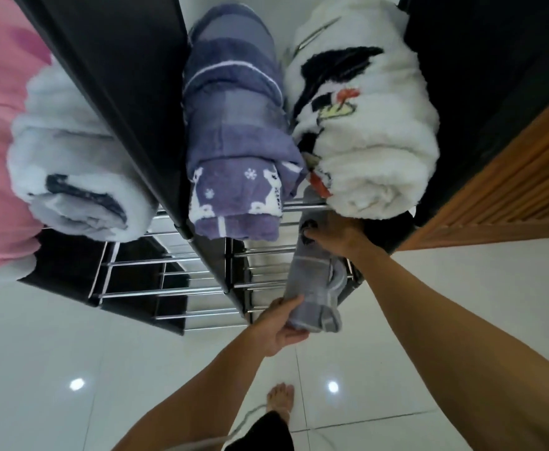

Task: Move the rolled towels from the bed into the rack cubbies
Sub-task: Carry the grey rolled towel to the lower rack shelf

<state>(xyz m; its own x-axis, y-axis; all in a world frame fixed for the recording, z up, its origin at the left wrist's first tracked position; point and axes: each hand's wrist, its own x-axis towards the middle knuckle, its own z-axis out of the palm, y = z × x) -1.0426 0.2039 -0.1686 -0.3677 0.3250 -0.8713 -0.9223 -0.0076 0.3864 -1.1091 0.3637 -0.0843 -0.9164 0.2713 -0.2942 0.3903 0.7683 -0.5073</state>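
At centre frame, the left hand (279, 327) cups the near end of a grey rolled towel (312, 288) while the right hand (335, 236) clasps its far end, feeding it into the rack (169, 288). Soft and light, it seems best held at both ends.

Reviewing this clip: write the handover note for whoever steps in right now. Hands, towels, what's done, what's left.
Left hand: gripping the near end of a grey rolled towel.
Right hand: on the towel's far end, guiding it into a lower cubby of the rack.
Done: top shelf holds a white-grey roll, a purple roll and a white penguin-print roll.
Left: seat the grey towel. The bed is out of view, so remaining towels are unknown.
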